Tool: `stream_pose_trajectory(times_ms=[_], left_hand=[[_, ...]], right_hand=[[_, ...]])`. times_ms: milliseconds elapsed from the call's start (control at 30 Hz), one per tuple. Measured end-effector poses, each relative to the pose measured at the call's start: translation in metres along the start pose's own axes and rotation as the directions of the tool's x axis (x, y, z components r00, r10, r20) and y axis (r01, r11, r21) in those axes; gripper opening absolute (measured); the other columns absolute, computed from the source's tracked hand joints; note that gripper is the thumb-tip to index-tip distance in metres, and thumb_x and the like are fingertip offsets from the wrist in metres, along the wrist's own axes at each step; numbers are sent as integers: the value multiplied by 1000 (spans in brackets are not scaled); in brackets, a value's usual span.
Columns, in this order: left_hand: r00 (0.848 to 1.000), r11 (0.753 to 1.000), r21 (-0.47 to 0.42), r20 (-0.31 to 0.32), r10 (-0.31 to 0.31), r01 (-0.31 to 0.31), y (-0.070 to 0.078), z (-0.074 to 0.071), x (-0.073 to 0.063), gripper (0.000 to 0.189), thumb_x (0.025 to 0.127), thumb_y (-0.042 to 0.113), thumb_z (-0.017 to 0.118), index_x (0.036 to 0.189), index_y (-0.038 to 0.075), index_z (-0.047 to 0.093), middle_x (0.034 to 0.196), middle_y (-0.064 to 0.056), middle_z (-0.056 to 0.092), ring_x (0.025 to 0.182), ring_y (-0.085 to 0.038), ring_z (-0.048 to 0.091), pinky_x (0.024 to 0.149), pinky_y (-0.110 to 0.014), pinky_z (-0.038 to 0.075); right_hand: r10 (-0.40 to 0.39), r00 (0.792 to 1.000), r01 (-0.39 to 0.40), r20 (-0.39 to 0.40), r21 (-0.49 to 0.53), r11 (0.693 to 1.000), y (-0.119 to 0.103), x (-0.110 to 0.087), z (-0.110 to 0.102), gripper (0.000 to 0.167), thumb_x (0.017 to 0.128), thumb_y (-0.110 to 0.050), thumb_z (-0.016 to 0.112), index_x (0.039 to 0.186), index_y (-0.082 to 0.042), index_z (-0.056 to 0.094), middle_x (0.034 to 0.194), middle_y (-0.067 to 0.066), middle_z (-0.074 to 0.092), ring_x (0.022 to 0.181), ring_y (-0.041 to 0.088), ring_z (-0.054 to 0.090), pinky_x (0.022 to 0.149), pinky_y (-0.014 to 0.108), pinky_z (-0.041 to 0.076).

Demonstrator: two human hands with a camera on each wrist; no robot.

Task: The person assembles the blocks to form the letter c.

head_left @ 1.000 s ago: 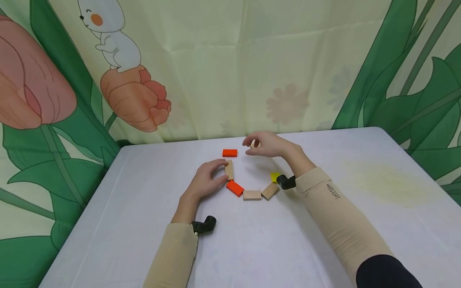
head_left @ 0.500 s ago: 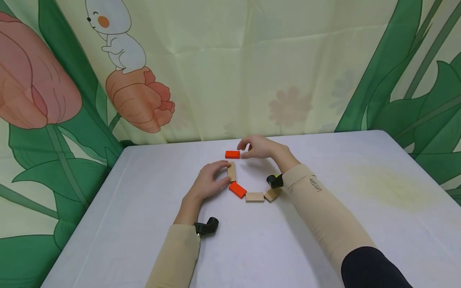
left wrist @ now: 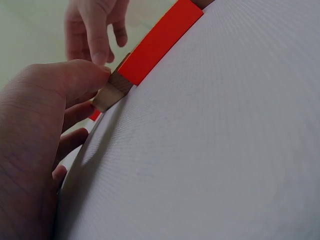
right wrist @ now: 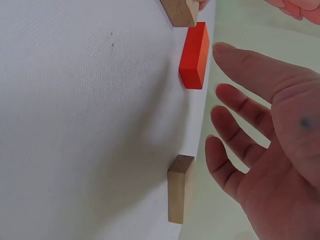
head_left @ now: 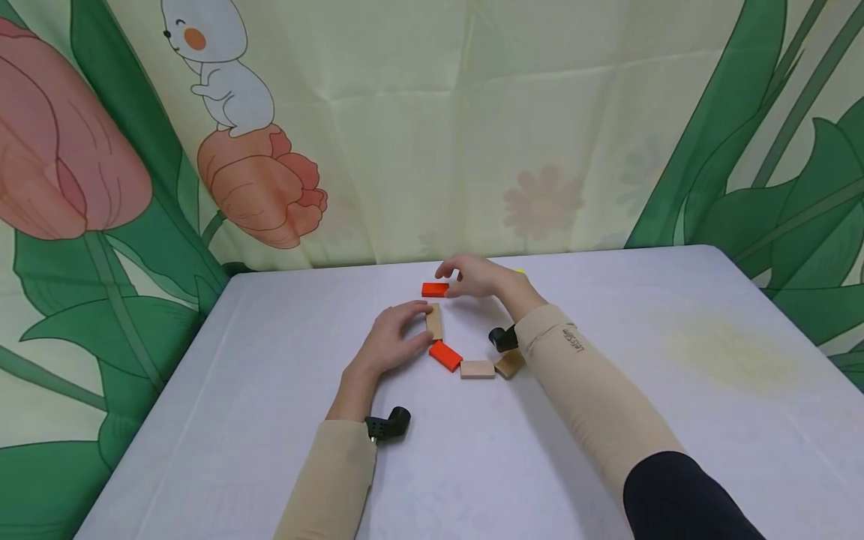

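My left hand [head_left: 388,341] pinches a wooden block [head_left: 434,322] between thumb and fingers on the table [head_left: 270,375], its near end just beside one red block [head_left: 445,356]. My right hand [head_left: 475,277] is loose, ungripping, by the farther red block [head_left: 433,289]; whether it touches, I can't quite tell.

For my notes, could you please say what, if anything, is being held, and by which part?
The left hand pinches a wooden block near its two ends; the right hand holds nothing.
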State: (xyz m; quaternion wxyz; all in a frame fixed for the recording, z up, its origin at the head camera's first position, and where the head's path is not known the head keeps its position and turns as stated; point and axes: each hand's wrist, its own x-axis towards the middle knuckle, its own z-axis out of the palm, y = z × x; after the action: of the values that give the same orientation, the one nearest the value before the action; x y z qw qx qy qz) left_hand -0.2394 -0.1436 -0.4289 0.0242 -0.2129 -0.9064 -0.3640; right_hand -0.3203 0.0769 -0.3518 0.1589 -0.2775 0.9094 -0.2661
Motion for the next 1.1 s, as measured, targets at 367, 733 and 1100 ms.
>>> stream_pose_trajectory(times_ms=[367, 733, 1100], left_hand=[[1000, 1000, -13, -9, -10, 10, 2, 1, -4, 45, 91, 27, 69, 134, 17, 64, 141, -1, 58, 133, -21, 48, 113, -48, 33], [1000, 1000, 5, -9, -7, 7, 3, -1, -2, 45, 91, 27, 69, 134, 18, 65, 141, 0, 58, 134, -20, 47, 115, -46, 31], [1000, 1000, 18, 0, -9, 9, 3, -2, -2, 45, 92, 29, 67, 135, 18, 64, 142, 1, 58, 135, -19, 47, 116, -48, 28]], right_hand=[[12, 1000, -12, -12, -1, 1000, -4, 8, 8, 38, 94, -6, 69, 132, -7, 64, 125, 12, 60, 112, 30, 55, 95, 37, 50], [90, 995, -91, -43, -12, 996, -4, 11, 14, 32, 95, -8, 68, 127, -14, 68, 121, 8, 61, 111, 27, 55, 101, 53, 38], [127, 989, -131, -82, -55, 990, -3, 11, 16, 38, 95, 3, 55, 120, -20, 71, 133, 13, 51, 122, 32, 46, 101, 54, 43]])
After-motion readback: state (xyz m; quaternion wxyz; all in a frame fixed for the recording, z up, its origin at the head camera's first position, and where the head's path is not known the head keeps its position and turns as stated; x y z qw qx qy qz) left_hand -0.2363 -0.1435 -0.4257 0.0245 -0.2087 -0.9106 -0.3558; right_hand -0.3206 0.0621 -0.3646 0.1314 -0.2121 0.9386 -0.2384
